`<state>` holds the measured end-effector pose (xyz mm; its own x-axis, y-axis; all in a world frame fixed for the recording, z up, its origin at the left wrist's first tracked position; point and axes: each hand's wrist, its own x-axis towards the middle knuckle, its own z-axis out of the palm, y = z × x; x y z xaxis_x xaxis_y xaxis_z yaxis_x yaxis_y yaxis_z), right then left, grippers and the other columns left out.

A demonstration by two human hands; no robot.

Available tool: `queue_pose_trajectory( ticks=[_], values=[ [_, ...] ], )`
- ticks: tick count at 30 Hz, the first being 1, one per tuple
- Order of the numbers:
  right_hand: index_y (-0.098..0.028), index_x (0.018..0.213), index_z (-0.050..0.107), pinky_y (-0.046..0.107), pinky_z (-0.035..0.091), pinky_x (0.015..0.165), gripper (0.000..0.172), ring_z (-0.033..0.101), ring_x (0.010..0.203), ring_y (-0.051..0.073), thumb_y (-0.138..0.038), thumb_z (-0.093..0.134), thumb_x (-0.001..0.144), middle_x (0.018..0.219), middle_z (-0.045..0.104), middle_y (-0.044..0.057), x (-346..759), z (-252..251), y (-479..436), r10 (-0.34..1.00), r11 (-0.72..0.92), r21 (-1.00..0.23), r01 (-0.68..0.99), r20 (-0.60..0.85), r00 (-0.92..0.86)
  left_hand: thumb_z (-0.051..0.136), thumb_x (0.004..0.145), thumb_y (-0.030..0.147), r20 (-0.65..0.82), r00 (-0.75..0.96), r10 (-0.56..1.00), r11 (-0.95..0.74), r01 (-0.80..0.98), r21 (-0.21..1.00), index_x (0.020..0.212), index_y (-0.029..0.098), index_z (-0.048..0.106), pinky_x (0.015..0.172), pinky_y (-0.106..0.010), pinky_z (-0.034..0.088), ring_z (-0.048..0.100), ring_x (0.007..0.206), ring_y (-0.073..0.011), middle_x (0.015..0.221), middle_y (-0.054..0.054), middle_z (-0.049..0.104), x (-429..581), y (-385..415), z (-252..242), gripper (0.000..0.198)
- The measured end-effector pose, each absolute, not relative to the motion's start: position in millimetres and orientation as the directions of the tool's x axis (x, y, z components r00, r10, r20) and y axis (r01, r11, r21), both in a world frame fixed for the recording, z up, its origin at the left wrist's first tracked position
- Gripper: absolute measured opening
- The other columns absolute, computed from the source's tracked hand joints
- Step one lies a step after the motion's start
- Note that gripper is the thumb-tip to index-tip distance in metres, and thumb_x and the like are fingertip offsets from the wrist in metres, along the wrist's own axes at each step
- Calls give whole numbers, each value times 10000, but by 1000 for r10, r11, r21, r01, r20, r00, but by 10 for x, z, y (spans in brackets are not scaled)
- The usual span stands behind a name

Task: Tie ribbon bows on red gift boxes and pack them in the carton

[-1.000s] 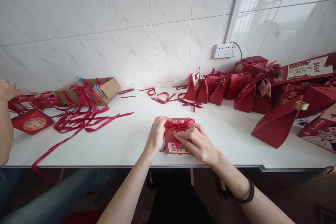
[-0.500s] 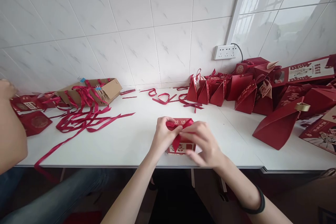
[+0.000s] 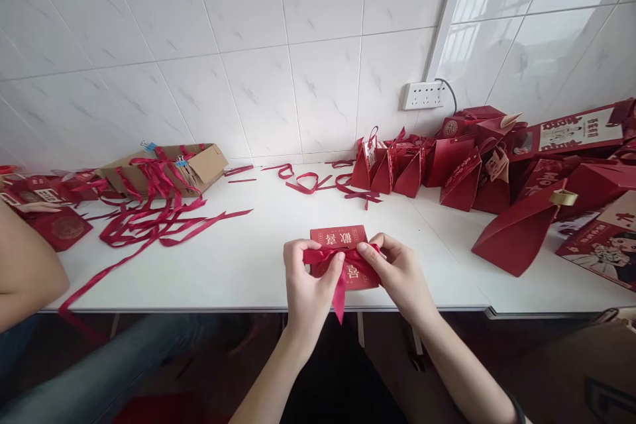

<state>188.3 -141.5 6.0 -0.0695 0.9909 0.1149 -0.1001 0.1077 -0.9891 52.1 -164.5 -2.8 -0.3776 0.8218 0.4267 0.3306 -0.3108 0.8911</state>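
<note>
A small red gift box [image 3: 340, 236] with gold and white lettering sits near the table's front edge, between my hands. A red ribbon [image 3: 339, 298] crosses its top in what looks like a bow, and one tail hangs toward me. My left hand [image 3: 311, 285] pinches the ribbon on the left side between thumb and fingers. On the other side, my right hand [image 3: 400, 275] grips the ribbon, its thumb pressed near the knot. The fingers partly cover the knot and the lower part of the box.
A cardboard box [image 3: 211, 169] draped with red ribbons [image 3: 149, 225] stands at left. Another person's arm [image 3: 30, 265] reaches in beside more red boxes [image 3: 64, 228]. Ribbon scraps [image 3: 308, 184] lie by the wall; several red gift boxes [image 3: 519, 228] crowd the right.
My right hand has closed on the ribbon's right side, where it was loosely open and blurred before. The ribbon now stretches sideways across the box. The other person's arm has shifted right.
</note>
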Motion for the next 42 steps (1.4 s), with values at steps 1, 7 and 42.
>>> queue_pose_trajectory(
  ticks=[1,7,42],
  values=[
    [-189,605,420,211,346,474,459,418,514,87,-559,680,687,571,467,-38,1872,35,-1475,992,109,-984,-139,117,-48,651,769,374,405,-397,823,-314,275,909,879,200,480,687,-280,506,590,782,-161,863,-34,551,534,-1692,-44,268],
    [-164,592,477,189,351,504,398,411,553,73,-462,718,698,602,479,-32,1863,-66,-1654,988,151,-961,-230,151,18,563,845,413,326,-479,815,-353,35,935,909,195,502,598,-197,500,602,716,-117,875,-36,586,587,-1921,-77,235],
    [-227,1015,538,338,475,761,269,553,852,185,-441,551,852,907,548,46,2115,-101,-1807,831,511,-791,338,555,42,656,792,323,701,-8,713,-475,730,491,958,241,637,1029,-431,408,431,1238,-254,1233,-71,485,206,-1839,187,186]
  ],
)
